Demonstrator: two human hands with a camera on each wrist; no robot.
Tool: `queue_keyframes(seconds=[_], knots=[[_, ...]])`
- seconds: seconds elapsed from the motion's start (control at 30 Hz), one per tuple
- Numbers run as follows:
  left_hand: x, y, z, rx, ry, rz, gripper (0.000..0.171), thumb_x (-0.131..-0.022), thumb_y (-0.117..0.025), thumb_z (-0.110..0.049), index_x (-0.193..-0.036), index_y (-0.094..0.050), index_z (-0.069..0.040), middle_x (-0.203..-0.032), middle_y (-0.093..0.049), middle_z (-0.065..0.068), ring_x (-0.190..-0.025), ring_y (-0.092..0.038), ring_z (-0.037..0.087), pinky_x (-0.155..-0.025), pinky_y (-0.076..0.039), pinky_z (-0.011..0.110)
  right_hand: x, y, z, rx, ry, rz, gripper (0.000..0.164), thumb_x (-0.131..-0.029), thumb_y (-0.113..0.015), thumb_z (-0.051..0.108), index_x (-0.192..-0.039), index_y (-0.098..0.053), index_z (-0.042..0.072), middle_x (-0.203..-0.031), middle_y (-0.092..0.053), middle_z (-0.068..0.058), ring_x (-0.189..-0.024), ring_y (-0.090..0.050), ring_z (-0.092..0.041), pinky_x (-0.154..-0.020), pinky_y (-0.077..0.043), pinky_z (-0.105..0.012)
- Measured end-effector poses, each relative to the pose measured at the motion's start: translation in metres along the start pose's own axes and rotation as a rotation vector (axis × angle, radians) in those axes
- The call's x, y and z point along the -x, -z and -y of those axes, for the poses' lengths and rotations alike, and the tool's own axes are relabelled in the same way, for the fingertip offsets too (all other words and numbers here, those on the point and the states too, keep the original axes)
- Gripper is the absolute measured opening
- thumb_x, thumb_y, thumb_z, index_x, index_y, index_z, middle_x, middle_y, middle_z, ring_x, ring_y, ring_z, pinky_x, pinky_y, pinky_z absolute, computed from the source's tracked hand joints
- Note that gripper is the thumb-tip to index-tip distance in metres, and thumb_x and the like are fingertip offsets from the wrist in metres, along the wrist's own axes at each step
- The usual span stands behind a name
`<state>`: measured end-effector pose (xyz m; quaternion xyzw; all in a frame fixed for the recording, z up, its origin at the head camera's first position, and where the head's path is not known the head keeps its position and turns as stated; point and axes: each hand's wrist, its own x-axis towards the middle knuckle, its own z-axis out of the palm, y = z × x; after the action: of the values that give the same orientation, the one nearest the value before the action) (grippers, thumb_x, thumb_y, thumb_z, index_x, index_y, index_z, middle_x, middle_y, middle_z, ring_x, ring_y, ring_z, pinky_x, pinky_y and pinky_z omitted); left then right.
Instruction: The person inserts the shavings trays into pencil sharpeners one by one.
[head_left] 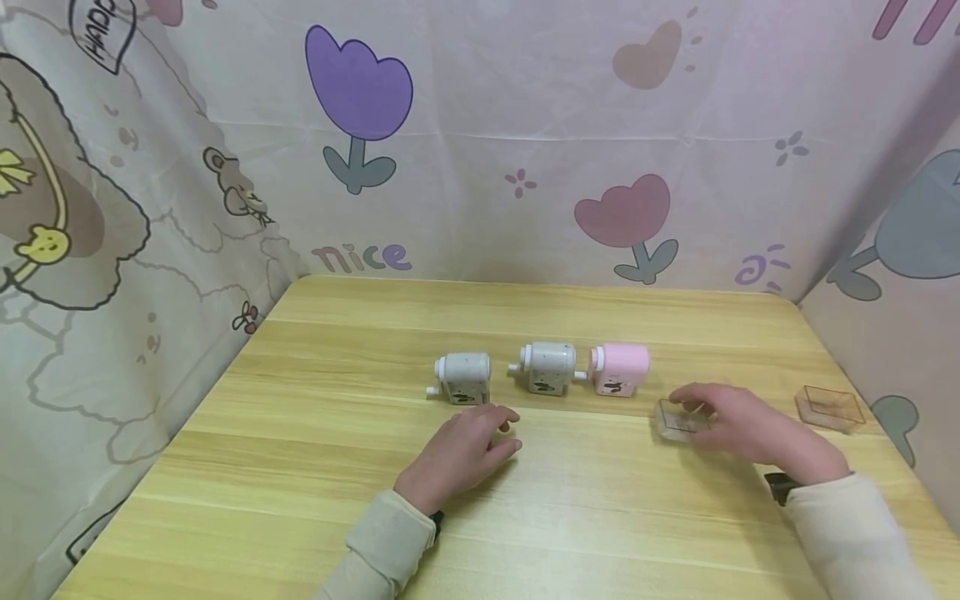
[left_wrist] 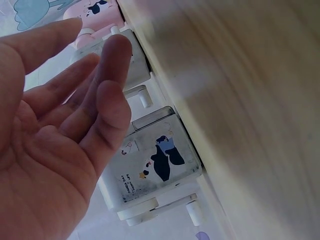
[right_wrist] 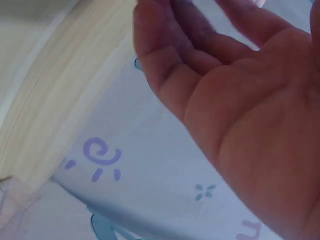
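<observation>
Three hand-crank pencil sharpeners stand in a row: a grey one (head_left: pixel 467 379), a second grey one (head_left: pixel 551 368) and a pink one (head_left: pixel 621 370). My left hand (head_left: pixel 468 446) hovers just in front of the leftmost sharpener, fingers loosely bent and holding nothing. In the left wrist view that sharpener (left_wrist: pixel 155 160) shows a printed panda picture and a white crank, beyond the fingers. My right hand (head_left: pixel 738 425) grips a small clear plastic box (head_left: pixel 671 423), thumb at the near side and fingers at the far side. The right wrist view shows the palm (right_wrist: pixel 250 110) and bent fingers, without the gripped box.
Another clear plastic box (head_left: pixel 830 408) lies near the table's right edge, beyond the right wrist. The wooden table (head_left: pixel 300 467) meets a printed cloth (head_left: pixel 480 208) at the back and both sides.
</observation>
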<state>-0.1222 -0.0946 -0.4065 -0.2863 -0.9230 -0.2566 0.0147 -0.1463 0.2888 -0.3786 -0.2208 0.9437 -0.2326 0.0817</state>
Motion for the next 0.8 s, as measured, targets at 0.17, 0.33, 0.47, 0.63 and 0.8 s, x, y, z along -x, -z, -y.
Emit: queue_keyframes(seconds=[0.17, 0.33, 0.47, 0.63, 0.8], knots=[[0.0, 0.0, 0.0, 0.0, 0.003, 0.003, 0.03, -0.091, -0.062, -0.026, -0.115, -0.063, -0.008, -0.102, -0.066, 0.002, -0.092, -0.062, 0.016, -0.079, -0.05, 0.028, -0.004, -0.007, 0.017, -0.033, 0.014, 0.021, 0.054, -0.068, -0.077, 0.021, -0.116, -0.059, 0.001, -0.104, -0.063, -0.002, -0.093, -0.057, -0.021, -0.081, -0.05, -0.041], [0.0, -0.001, 0.0, 0.003, 0.003, 0.01, 0.031, -0.092, -0.062, -0.027, -0.116, -0.063, -0.008, -0.103, -0.066, 0.002, -0.092, -0.062, 0.016, -0.08, -0.05, 0.028, -0.008, -0.017, 0.036, -0.045, 0.083, 0.007, 0.052, -0.072, -0.076, 0.025, -0.117, -0.06, 0.003, -0.103, -0.062, 0.001, -0.093, -0.057, -0.018, -0.082, -0.05, -0.04], [0.0, -0.001, -0.001, 0.003, 0.0, 0.016, 0.031, -0.092, -0.061, -0.027, -0.117, -0.063, -0.008, -0.103, -0.066, 0.002, -0.093, -0.061, 0.016, -0.081, -0.05, 0.029, -0.011, -0.024, 0.045, -0.005, 0.137, -0.025, 0.052, -0.076, -0.074, 0.025, -0.121, -0.059, 0.004, -0.106, -0.063, 0.0, -0.094, -0.058, -0.017, -0.083, -0.05, -0.039], [-0.001, -0.001, -0.002, -0.005, 0.001, 0.015, 0.031, -0.092, -0.061, -0.027, -0.116, -0.063, -0.008, -0.103, -0.066, 0.001, -0.094, -0.061, 0.015, -0.082, -0.05, 0.029, -0.015, -0.031, 0.052, 0.049, 0.193, -0.071, 0.054, -0.079, -0.073, 0.023, -0.127, -0.057, 0.002, -0.116, -0.062, -0.011, -0.102, -0.059, -0.026, -0.088, -0.049, -0.046], [-0.001, -0.002, -0.002, -0.008, -0.004, 0.013, 0.03, -0.092, -0.062, -0.027, -0.115, -0.064, -0.008, -0.103, -0.066, 0.002, -0.094, -0.061, 0.015, -0.082, -0.05, 0.03, -0.019, -0.037, 0.057, 0.066, 0.217, -0.09, 0.055, -0.082, -0.071, 0.023, -0.131, -0.055, 0.002, -0.121, -0.059, -0.019, -0.111, -0.056, -0.036, -0.093, -0.046, -0.051]])
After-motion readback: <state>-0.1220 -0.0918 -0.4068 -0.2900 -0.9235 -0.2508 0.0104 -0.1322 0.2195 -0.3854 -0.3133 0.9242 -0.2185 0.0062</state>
